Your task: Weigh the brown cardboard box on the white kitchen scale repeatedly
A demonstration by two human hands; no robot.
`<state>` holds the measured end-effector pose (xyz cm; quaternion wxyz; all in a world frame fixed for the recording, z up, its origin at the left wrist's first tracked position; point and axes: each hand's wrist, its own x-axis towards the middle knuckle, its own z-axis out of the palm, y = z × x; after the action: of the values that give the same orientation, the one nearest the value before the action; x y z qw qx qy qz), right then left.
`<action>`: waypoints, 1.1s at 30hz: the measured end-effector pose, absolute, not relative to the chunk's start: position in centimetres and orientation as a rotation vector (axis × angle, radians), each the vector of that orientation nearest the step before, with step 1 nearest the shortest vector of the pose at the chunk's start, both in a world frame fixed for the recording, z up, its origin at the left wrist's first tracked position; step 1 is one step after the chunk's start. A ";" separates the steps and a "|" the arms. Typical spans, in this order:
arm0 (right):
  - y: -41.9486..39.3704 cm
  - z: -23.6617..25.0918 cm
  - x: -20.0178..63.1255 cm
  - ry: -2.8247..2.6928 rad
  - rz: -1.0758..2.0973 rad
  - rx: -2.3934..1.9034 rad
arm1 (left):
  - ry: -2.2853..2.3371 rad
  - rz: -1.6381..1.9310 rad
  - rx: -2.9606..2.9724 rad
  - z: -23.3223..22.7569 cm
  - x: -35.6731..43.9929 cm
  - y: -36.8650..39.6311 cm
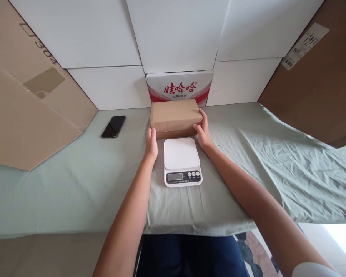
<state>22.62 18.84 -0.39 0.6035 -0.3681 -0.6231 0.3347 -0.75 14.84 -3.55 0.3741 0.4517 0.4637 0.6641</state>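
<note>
While the brown box (175, 115) sits behind the scale (182, 161), left hand (151, 144) and right hand (203, 132) grip its two ends.

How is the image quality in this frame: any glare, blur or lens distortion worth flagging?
Head view: soft, even light, sharp throughout. Wide-angle bending curves the table edge and stretches both forearms. Overexposed patch at bottom right. Mild sheen on the phone; the scale display is unreadable. Left hand and right hand on the cardboard box unblurred.
</note>
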 end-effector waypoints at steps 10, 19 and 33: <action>20.2 -2.2 25.3 -1.280 0.754 -0.895 | 1.237 1.754 0.968 -3.2 -2.9 15.3; 21.1 -3.8 26.5 -1.230 0.875 -1.021 | 1.280 1.695 1.009 -3.7 -3.4 15.9; 21.1 -3.3 25.2 -1.220 1.103 -0.910 | 1.220 1.665 1.202 -4.3 -3.0 16.1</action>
<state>25.17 21.12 -3.35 0.5899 -0.3908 -0.5243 0.4737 -2.97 16.09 -4.29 0.3676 0.4679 0.4749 0.6484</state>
